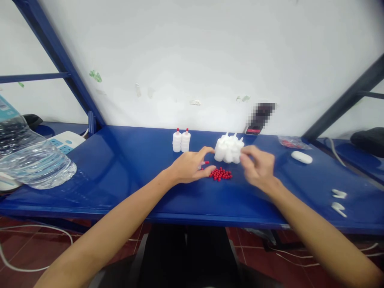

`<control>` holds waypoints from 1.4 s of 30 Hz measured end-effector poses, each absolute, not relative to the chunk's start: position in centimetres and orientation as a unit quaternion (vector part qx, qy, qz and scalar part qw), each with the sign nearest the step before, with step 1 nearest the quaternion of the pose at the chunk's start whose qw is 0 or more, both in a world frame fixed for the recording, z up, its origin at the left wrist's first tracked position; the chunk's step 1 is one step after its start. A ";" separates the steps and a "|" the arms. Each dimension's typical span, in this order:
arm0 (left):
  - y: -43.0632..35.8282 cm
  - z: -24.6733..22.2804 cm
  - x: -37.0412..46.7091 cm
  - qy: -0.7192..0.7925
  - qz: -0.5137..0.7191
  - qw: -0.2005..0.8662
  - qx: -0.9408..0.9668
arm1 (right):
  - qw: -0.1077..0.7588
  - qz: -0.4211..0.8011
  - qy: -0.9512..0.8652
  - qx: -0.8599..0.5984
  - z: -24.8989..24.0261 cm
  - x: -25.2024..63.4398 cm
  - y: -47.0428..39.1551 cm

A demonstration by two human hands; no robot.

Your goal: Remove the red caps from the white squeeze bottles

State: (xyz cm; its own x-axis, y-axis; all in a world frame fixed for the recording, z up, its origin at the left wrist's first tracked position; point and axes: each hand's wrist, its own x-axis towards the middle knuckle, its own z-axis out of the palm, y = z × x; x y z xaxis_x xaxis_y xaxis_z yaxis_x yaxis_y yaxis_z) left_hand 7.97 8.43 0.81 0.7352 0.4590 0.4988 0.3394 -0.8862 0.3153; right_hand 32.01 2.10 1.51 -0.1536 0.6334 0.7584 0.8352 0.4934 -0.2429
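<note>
Your left hand (190,166) curls around red-tipped nozzle (206,163), hold unclear; your blurred right hand (259,166) beside clustered white bottles (229,150), grip unclear; red caps (220,174) piled between, probably for easy reach

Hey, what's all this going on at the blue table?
Someone is handling small white bottles with bare hands. The left hand is around a red-tipped nozzle, its bottle mostly hidden. The right hand is at a cluster of uncapped bottles, blurred. Two capped bottles stand apart, and loose red caps lie in front of the cluster.
</note>
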 end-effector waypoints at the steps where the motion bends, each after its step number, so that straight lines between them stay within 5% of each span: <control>1: 8.7 0.8 7.8 0.218 0.292 0.097 0.926 | 0.442 -0.139 -0.721 -0.515 1.7 32.7 2.3; 18: 10.0 -0.1 7.5 0.211 0.298 0.086 0.927 | 0.252 -0.118 -0.623 -0.731 1.7 35.6 4.8; 23: 9.8 -0.3 7.8 0.197 0.314 0.069 0.926 | 0.346 -0.084 -0.710 -0.607 1.6 34.5 3.8; 27: 9.4 -0.2 8.1 0.166 0.293 0.030 0.941 | 0.286 0.033 -0.846 -0.448 1.1 31.5 2.6; 36: 9.1 -0.5 8.5 0.133 0.272 0.069 0.951 | 0.277 0.126 -0.852 -0.426 0.9 29.5 2.2; 42: 8.8 -0.2 8.9 0.086 0.283 -0.060 0.953 | 0.310 0.170 -0.843 -0.405 0.5 29.6 2.3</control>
